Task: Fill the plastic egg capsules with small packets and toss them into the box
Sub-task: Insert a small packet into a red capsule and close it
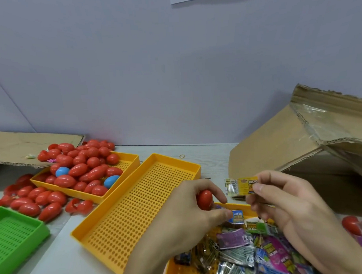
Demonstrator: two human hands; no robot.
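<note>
Red glossy plastic egg capsule (205, 199) sits in our left hand (189, 216), fingers and thumb curled round it, above the near end of the mid perforated tray (137, 202). That tray is yellow moulded plastic, rectangular, raised rim, floor w/ rows of small holes. Right hand (289, 211) pinches a small flat foil packet (239, 186) by one end betw. thumb and fingertips; packet yellow, crinkly, printed, held clear of the capsule, just right of it.

Below both hands, at worktop's near edge: another yellow tray (176, 268) heaped w/ more packets (251, 251), shiny foil, purple/green/blue/silver.

Toward far-left of worktop a third yellow tray (127, 159) piled w/ smooth red egg shapes (84, 167), two blue ones among them; more red ones spilled on the worktop (209, 156) beside it. Green slotted tray (17, 232) at near-left edge.

Cardboard box (279, 145) at right edge, corrugated, brown, flap (329, 119) w/ clear tape. Flat cardboard sheet (32, 146) at far-left. Small rubber band (182, 156) on pale wood-grain top near back edge.
</note>
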